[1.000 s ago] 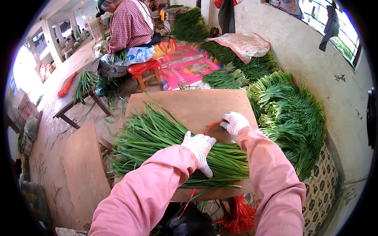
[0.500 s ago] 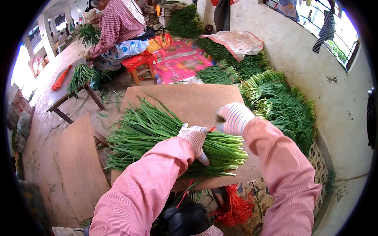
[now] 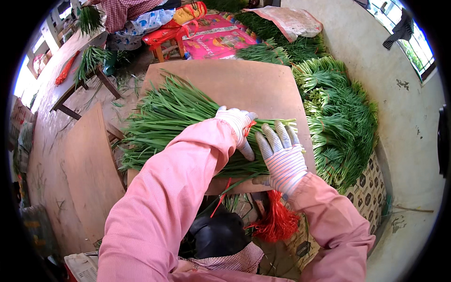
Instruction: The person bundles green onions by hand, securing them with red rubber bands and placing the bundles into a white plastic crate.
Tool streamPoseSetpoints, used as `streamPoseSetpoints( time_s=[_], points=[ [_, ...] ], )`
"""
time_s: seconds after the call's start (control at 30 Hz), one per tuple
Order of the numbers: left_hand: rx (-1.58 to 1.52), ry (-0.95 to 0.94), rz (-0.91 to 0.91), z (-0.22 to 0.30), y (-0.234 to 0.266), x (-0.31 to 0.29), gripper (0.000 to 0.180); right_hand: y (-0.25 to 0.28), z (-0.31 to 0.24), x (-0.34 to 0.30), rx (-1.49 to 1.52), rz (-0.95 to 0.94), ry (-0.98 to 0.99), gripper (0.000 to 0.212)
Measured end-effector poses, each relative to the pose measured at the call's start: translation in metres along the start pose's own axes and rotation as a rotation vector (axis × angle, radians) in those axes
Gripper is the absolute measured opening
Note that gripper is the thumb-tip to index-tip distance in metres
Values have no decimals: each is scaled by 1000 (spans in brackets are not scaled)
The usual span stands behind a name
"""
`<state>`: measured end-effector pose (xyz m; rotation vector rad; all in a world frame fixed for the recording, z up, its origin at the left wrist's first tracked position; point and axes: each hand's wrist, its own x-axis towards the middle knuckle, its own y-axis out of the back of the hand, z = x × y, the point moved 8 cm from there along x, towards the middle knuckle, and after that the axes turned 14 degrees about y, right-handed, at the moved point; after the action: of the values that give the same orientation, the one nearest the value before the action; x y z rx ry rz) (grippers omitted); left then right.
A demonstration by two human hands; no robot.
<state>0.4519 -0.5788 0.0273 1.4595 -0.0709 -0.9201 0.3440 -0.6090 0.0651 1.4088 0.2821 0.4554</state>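
The leaves (image 3: 162, 115) are bright green. The left hand (image 3: 236, 126) and the right hand (image 3: 285, 162) have white gloves with thin stripes, and the sleeves (image 3: 174, 164) are pink. The table (image 3: 244, 87) is brown. At 5 o'clock, the string bunch (image 3: 277, 221) is bright red. The mat (image 3: 206, 48) at 12 o'clock is hot pink. At 11 o'clock, a shirt (image 3: 124, 11) has red checks. The cloth (image 3: 400, 32) at 2 o'clock has dark and light stripes.

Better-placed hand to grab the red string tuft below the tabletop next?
Probably the striped-gloved right hand: it's nearer that red tuft; the left hand lies across the long green leaf bundle.
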Motion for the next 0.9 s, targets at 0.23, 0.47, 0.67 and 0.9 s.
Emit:
streamPoseSetpoints(
  time_s=[0.23, 0.47, 0.67, 0.9],
  points=[
    [15, -80, 30, -8, -14, 13, 121, -35, 21, 10, 39, -97, -336, 109],
    [124, -61, 222, 8, -12, -11, 121, -33, 25, 6, 110, -97, -449, 101],
    [113, -31, 263, -1, -15, -18, 112, 17, -16, -21, 155, 311, -143, 82],
    [89, -48, 248, 8, -13, -17, 114, -58, -100, -20, 361, 68, 95, 32]
  ],
)
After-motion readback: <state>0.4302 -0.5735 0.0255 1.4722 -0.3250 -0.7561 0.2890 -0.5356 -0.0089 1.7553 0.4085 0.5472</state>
